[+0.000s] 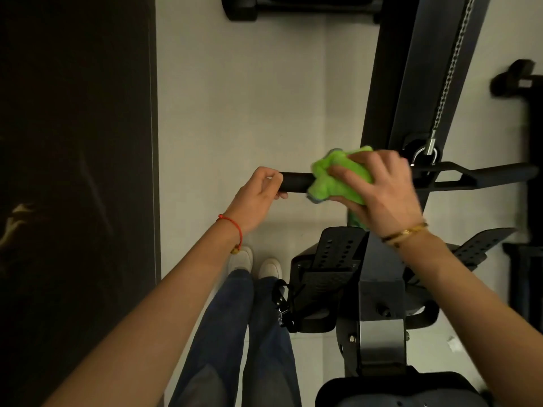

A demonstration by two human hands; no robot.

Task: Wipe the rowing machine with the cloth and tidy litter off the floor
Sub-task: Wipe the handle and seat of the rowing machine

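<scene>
The black rowing machine (379,295) stands to my right, its rail running away from me. Its pull handle (296,182) is lifted crosswise above the footrests, hooked to a chain (449,80). My left hand (258,198) grips the handle's left end. My right hand (382,189) holds a bright green cloth (338,180) wrapped around the handle near its middle. A small pale scrap of litter (454,345) lies on the floor by the machine's right side.
Perforated footrests (335,251) and a strap with a buckle (280,304) sit below the handle. A dark wall panel (76,171) fills the left. A dumbbell (293,7) lies at the far end, more dark gear (520,83) at right. My legs and white shoes (255,265) stand on the pale floor.
</scene>
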